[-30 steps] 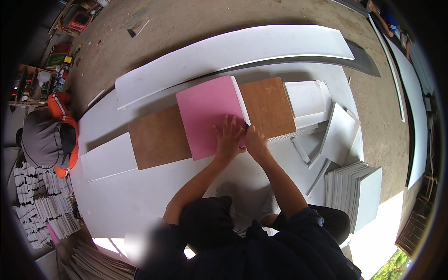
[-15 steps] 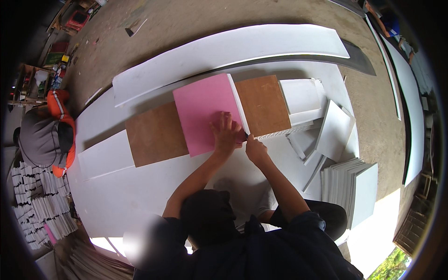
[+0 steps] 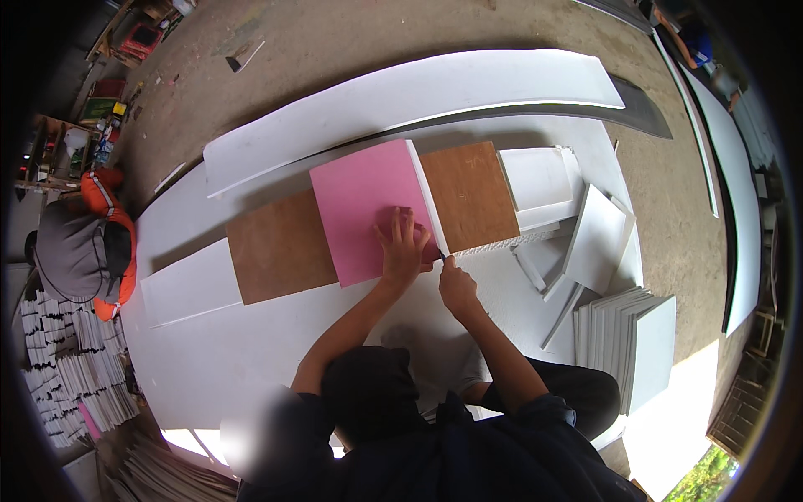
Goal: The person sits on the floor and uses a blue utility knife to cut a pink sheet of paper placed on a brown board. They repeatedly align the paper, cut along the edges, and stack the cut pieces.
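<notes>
My left hand (image 3: 403, 248) presses on a pink rectangular board (image 3: 355, 201), its fingers spread near the board's right edge. In my closed right hand (image 3: 458, 284) is a knife (image 3: 442, 255); only a short dark part shows, at the lower right corner of the pink board. A narrow white strip (image 3: 425, 192) runs along that board's right edge. Brown boards lie on either side, one at the left (image 3: 280, 247) and one at the right (image 3: 470, 192). These pieces rest upon a large white sheet (image 3: 209, 360).
Across the far side stretches a long white panel (image 3: 410, 92). To the right are loose white pieces (image 3: 594, 238) and a stack of white sheets (image 3: 615, 339). A person in a grey cap and orange clothing (image 3: 84, 247) is at the left, near piled white strips (image 3: 84, 368).
My right hand has drawn slightly toward me with the knife, along the right edge of the pink board. My left hand stays pressed on the board. The whole view has shifted a little.
</notes>
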Demonstrator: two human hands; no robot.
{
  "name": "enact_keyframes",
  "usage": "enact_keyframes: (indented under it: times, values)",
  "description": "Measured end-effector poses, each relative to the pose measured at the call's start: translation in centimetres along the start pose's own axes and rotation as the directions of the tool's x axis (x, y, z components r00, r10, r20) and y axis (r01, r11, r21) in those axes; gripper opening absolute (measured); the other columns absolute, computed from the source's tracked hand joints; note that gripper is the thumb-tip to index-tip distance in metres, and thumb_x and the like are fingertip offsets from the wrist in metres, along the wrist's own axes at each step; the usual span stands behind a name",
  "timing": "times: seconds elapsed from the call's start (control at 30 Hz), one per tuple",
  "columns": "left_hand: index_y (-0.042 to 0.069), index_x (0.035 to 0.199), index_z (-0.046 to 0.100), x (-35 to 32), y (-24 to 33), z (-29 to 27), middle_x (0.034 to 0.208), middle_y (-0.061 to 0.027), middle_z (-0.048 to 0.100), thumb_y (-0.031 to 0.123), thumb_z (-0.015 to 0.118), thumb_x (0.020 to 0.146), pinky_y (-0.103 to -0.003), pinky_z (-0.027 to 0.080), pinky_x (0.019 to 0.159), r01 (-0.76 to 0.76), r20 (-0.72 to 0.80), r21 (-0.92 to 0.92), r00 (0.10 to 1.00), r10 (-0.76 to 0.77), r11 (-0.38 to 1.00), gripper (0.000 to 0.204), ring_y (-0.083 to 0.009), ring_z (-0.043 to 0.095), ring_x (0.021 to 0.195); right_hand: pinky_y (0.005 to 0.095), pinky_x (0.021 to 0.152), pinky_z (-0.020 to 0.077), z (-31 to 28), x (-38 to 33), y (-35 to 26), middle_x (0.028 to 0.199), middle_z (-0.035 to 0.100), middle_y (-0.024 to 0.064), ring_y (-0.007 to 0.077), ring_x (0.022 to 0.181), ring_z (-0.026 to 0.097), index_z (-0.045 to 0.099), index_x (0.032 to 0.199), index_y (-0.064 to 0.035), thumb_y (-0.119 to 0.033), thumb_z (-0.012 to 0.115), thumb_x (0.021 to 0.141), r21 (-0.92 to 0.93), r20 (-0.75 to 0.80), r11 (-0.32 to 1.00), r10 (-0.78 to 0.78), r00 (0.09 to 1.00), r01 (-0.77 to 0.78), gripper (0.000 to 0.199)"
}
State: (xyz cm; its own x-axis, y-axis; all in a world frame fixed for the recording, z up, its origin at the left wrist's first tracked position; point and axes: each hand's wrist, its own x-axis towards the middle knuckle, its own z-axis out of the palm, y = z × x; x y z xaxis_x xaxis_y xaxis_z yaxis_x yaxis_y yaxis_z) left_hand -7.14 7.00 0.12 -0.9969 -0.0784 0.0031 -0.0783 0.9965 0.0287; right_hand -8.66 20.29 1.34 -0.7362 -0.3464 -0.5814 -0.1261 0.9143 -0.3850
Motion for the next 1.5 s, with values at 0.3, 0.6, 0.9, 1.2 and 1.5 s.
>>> enact_keyframes:
  times: [0.3, 0.6, 0.9, 1.2, 1.5]
  values:
    - [0.014, 0.103, 0.047, -0.1, -0.4, -0.2, 0.132, -0.0177, 0.028, 0.044, 0.078, 0.044, -0.073, 0.016, 0.086, 0.005, -0.013, -0.099, 1.000, -0.006, 0.995, 0.073, -0.0411, 0.017, 0.126, 0.0478, 0.066, 0.0480, -1.4, -0.9, -0.9, 0.075, 0.060, 0.0234, 0.0395, 0.074, 0.060, 0.037, 0.098, 0.0004, -0.011, 0.039, 0.084, 0.006, -0.089, 0.999, -0.051, 0.995, 0.051, 0.018]
    - [0.012, 0.107, 0.046, -0.2, -0.3, 0.1, 0.133, -0.0175, 0.025, 0.041, 0.078, 0.046, -0.073, 0.015, 0.087, 0.015, 0.006, -0.103, 1.000, -0.015, 0.995, 0.075, -0.0399, 0.014, 0.127, 0.0478, 0.060, 0.0488, -1.6, 0.4, -1.1, 0.070, 0.060, 0.0239, 0.0404, 0.070, 0.060, 0.037, 0.094, 0.0031, -0.007, 0.040, 0.082, -0.018, -0.137, 0.992, -0.123, 0.983, 0.122, 0.016]
    - [0.013, 0.105, 0.046, -0.1, -0.1, -0.3, 0.134, -0.0174, 0.025, 0.040, 0.078, 0.047, -0.074, 0.013, 0.086, 0.033, 0.037, -0.129, 0.999, -0.028, 0.991, 0.072, -0.0405, 0.013, 0.127, 0.0437, 0.064, 0.0501, -1.7, 0.9, -1.8, 0.074, 0.061, 0.0190, 0.0346, 0.074, 0.062, 0.039, 0.091, -0.0014, -0.012, 0.047, 0.083, -0.059, -0.113, 0.996, -0.075, 0.991, 0.068, 0.016]
    - [0.013, 0.107, 0.047, -0.2, -0.2, 0.3, 0.133, -0.0164, 0.025, 0.047, 0.074, 0.052, -0.073, 0.015, 0.086, 0.032, 0.020, -0.103, 0.999, -0.030, 0.994, 0.070, -0.0403, 0.012, 0.128, 0.0427, 0.070, 0.0497, -1.3, 2.3, -2.8, 0.085, 0.061, 0.0203, 0.0353, 0.082, 0.061, 0.042, 0.095, 0.0000, -0.012, 0.054, 0.078, 0.016, -0.070, 1.000, -0.011, 0.997, 0.013, 0.023]
    - [0.016, 0.103, 0.049, 0.0, -0.1, 0.6, 0.133, -0.0154, 0.027, 0.043, 0.077, 0.044, -0.073, 0.016, 0.086, 0.023, -0.048, -0.094, 0.998, -0.027, 0.995, 0.071, -0.0397, 0.016, 0.127, 0.0444, 0.075, 0.0480, -0.8, 2.3, -0.9, 0.091, 0.059, 0.0214, 0.0364, 0.088, 0.059, 0.039, 0.101, 0.0008, -0.013, 0.043, 0.083, -0.020, 0.041, 1.000, 0.004, 0.999, -0.003, 0.022]
